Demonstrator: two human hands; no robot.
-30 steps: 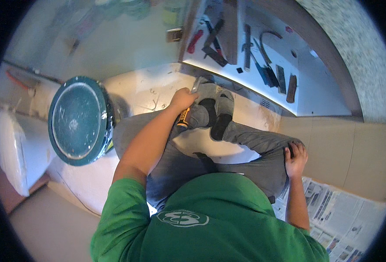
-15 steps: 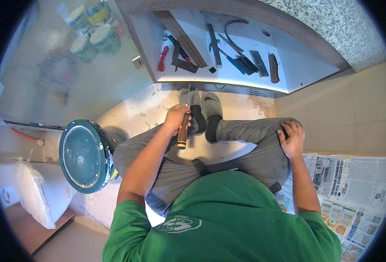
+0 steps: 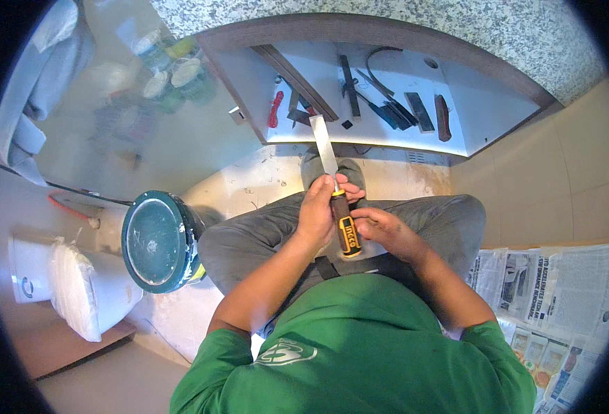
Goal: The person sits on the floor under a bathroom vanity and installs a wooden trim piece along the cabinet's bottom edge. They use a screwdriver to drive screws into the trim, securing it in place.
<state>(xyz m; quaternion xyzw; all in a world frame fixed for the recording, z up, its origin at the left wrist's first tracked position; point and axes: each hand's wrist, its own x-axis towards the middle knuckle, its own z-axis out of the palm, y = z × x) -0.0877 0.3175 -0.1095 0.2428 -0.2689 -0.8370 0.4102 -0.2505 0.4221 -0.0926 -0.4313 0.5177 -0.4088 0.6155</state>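
A wood chisel (image 3: pixel 348 224) points away from me over my lap, its flat steel blade uppermost and its brown handle trimmed in yellow and black. My left hand (image 3: pixel 317 210) is closed around the handle's upper end, close to the blade, with its fingers showing on the far side. Beside the lower handle is my right hand (image 3: pixel 389 233), fingers loosely bent and apart, the tips at the handle's edge. The blade tip overlaps the view of an open cabinet (image 3: pixel 380 140) holding several tools.
In the cabinet lie a flat dark stone-like block (image 3: pixel 419 112), a brown wooden piece (image 3: pixel 442 117) and a red cord bundle (image 3: pixel 275 109). A green lidded bucket (image 3: pixel 154 241) stands at my left. Newspaper (image 3: pixel 580 283) covers the floor at right. Speckled counter (image 3: pixel 525 41) overhangs the cabinet.
My left hand has brought the chisel rightward and turned it, so the blade's broad face shows. My right hand has left my right knee and come to the handle. The view has shifted slightly.
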